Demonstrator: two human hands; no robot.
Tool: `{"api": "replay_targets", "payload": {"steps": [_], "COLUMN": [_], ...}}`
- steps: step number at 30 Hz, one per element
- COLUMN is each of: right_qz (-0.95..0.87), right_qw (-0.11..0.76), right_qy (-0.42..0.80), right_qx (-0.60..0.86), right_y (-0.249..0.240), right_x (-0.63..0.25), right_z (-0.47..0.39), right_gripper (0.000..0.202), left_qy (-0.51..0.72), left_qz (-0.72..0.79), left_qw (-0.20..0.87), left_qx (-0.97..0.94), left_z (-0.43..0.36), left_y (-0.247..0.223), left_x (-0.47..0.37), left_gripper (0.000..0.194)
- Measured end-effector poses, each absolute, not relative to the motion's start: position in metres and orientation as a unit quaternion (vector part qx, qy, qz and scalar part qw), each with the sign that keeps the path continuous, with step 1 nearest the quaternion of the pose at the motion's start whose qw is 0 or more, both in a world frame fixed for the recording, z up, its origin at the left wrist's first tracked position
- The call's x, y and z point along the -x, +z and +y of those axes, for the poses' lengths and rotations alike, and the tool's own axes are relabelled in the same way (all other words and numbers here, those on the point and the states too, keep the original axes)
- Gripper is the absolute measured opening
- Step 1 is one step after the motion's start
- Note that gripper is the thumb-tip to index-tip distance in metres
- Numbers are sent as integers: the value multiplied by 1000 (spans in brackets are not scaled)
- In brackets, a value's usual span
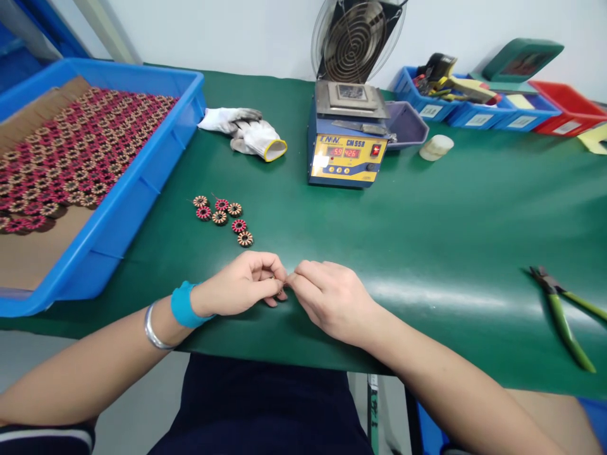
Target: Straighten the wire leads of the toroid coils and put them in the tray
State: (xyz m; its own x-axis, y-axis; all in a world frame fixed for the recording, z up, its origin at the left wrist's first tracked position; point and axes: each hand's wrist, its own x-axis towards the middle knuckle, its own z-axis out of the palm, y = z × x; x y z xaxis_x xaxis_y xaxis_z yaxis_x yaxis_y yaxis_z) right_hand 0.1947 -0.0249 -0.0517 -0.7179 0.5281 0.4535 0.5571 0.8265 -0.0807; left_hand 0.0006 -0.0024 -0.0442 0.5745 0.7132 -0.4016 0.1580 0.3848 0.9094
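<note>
My left hand (251, 282) is closed round a small wound ring (279, 291), mostly hidden by the fingers, near the front edge of the green table. Fingertips of my right hand (327, 297) are pinched together right beside it, at what looks like the ring's thin wire end; the fingers hide most of it. Several loose wound rings, some red and some tan (219, 217), lie just beyond my left hand. More such rings (85, 145) fill much of a blue tray (156, 170) at the left.
Behind the hands stands a blue and yellow soldering unit (346, 151) with a fan (353, 41). White gloves (256, 136) lie left of it, a round white container (436, 148) right. Green-handled cutters (562, 316) rest at the right. Small bins (478, 115) line the back.
</note>
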Motion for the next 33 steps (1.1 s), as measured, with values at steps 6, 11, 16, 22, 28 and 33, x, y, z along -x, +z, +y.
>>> {"api": "replay_targets", "payload": {"steps": [6, 11, 16, 22, 28, 33], "right_qz": [-930, -929, -930, -923, -845, -829], "right_qw": [231, 229, 231, 229, 312, 290], "right_qy": [-29, -36, -18, 28, 270, 341], "right_qx": [286, 288, 287, 307, 339, 335], "right_y": [-52, -51, -54, -50, -48, -56], "right_x": [-194, -195, -195, -199, -204, -196], "right_z": [-25, -24, -24, -19, -8, -9], "right_gripper": [30, 32, 32, 27, 7, 12], "left_qy": [162, 175, 168, 178, 184, 205], "left_qz": [436, 436, 429, 419, 434, 445], "left_qw": [697, 677, 661, 629, 631, 591], "left_qx": [-546, -566, -592, -630, -617, -640], "left_z": [-3, -5, -5, -5, -6, -9], "left_y": [-39, -40, -42, -39, -39, -43], "left_x": [-2, -2, -1, 1, 2, 0], "left_gripper": [7, 9, 8, 11, 13, 11]}}
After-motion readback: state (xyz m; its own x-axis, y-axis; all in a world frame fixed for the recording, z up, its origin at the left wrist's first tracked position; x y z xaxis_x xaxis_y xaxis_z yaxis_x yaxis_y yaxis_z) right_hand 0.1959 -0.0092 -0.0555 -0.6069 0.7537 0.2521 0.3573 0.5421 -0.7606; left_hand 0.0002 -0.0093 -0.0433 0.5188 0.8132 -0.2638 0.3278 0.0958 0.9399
